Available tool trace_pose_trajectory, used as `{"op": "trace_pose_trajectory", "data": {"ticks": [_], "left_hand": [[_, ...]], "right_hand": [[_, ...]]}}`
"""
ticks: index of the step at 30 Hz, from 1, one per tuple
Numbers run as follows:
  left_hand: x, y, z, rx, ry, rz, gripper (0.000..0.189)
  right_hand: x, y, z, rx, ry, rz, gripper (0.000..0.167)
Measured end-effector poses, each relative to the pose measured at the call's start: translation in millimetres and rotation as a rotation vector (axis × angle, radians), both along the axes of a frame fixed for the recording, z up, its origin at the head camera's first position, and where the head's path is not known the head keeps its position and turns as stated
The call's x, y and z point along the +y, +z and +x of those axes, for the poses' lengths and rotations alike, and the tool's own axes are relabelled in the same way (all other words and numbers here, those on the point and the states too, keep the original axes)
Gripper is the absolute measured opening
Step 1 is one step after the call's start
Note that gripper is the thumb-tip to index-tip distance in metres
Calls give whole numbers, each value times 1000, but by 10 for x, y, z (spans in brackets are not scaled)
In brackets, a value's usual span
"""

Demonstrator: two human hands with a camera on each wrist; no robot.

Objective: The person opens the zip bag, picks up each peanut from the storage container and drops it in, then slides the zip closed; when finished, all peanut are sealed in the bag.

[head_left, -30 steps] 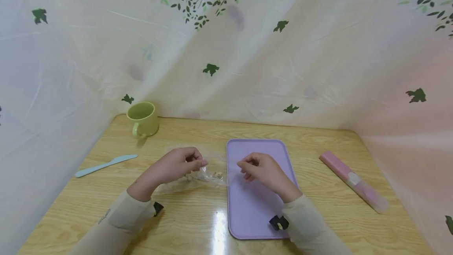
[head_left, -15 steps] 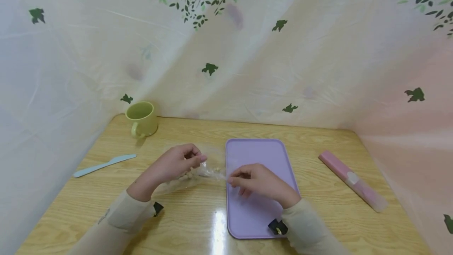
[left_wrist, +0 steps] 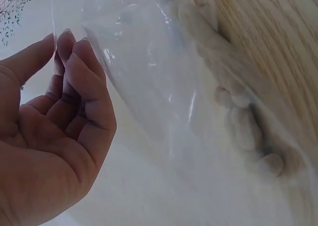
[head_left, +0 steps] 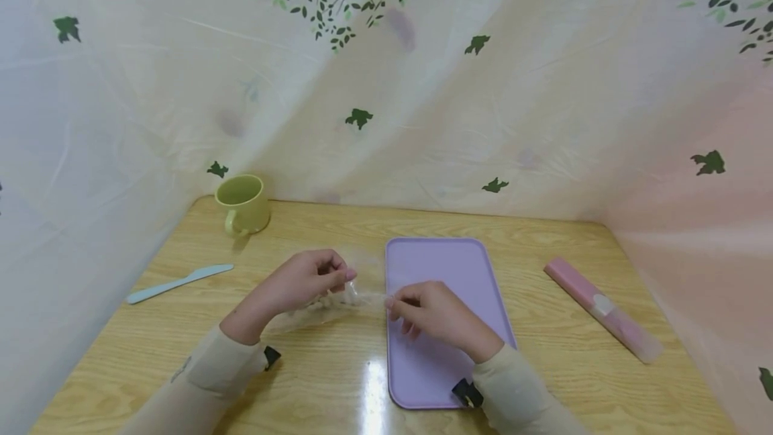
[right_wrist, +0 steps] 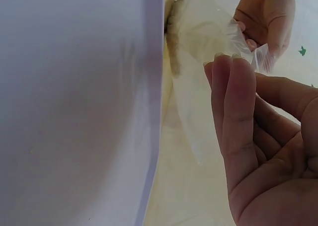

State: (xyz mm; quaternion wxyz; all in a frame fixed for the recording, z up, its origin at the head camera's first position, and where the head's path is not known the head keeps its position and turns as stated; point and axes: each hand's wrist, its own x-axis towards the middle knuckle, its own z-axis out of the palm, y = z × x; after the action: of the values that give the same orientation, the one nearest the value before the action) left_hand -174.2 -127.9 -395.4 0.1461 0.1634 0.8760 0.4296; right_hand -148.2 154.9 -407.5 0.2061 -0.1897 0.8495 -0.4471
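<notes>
A clear plastic bag (head_left: 366,298) with several small tan pieces (left_wrist: 244,129) in it lies on the table, its upper part raised. My left hand (head_left: 308,280) pinches the bag's edge between thumb and fingertips; in the left wrist view, the film (left_wrist: 144,72) runs off from those fingertips. Over the left rim of a lilac tray (head_left: 447,257), my right hand (head_left: 431,311) pinches the bag's other end. The film is stretched between both hands. In the right wrist view, the fingers (right_wrist: 239,116) partly hide the pinched spot. What the tan pieces are is too blurred to tell.
A green mug (head_left: 244,205) stands at the back left of the wooden table (head_left: 314,381). Nearer lies a pale blue plastic knife (head_left: 181,283). Right of the tray is a long pink packet (head_left: 604,307) with a white label. Patterned curtains (head_left: 410,119) enclose the table.
My right hand has moved down and left toward the bag, and its fingertips now hold the film at the tray's left rim. The left hand has barely moved.
</notes>
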Motion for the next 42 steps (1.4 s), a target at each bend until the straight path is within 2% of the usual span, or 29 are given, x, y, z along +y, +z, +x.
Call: {"op": "trace_pose_trajectory", "data": {"ticks": [3, 8, 10, 12, 14, 16, 19, 22, 25, 28, 34, 37, 42], "left_hand": [[-9, -24, -39, 2, -17, -2, 32], [-39, -84, -204, 33, 16, 17, 38], [-55, -108, -297, 79, 27, 27, 40], [-62, -118, -397, 138, 2, 26, 39], [-60, -121, -500, 191, -66, 23, 38], [-49, -114, -596, 208, -172, 24, 37], [-28, -94, -706, 137, -340, 15, 36], [-1, -88, -783, 44, -465, -3, 36], [14, -98, -830, -6, -531, 13, 36], [18, -105, -848, -19, -557, 32, 34], [42, -75, -851, -19, -583, 4, 34], [54, -67, -851, -18, -621, 2, 34], [13, -107, -840, 1, -661, 15, 33]], "right_hand": [[-3, 11, 7, 19, -1, 8, 35], [3, 18, 14, 31, 8, 13, 35], [6, 21, 15, 33, 20, 9, 35], [7, 24, 16, 35, 32, 6, 35], [8, 25, 18, 37, 46, 6, 35], [8, 26, 19, 37, 56, 5, 35], [8, 25, 21, 41, 65, 9, 35], [7, 21, 24, 47, 69, 17, 34], [7, 14, 25, 60, 72, 29, 34], [9, 14, 26, 71, 69, 39, 33], [10, 24, 24, 82, 66, 34, 34], [9, 19, 25, 81, 63, 26, 34], [26, 6, 34, 71, 38, 7, 33]]}}
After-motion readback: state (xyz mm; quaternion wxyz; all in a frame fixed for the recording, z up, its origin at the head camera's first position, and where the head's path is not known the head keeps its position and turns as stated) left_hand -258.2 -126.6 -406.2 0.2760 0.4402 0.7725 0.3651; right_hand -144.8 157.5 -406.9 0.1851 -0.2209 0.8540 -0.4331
